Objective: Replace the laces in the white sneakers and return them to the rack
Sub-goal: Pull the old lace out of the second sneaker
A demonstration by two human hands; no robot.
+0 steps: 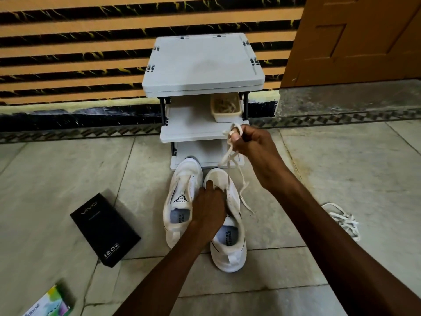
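The sneaker point(230, 247) you're working on stands on the floor point(341, 156) just in front of the rack point(202, 62), touching its mate point(180, 201). Your left hand point(209, 208) grips its upper, fingers curled over the tongue. Your right hand point(252, 144), raised beside the middle shelf, pinches a lace point(230, 156) that trails down to the eyelets. This looks like the lacing step, though I can't tell whether the lace is coming out or going in. Next, keep the shoe pinned and draw the lace steadily. A second lace point(344, 220) lies well off to the right.

Grey tiled floor point(68, 179), orange-and-black striped wall point(68, 42), brown wooden door point(353, 37).
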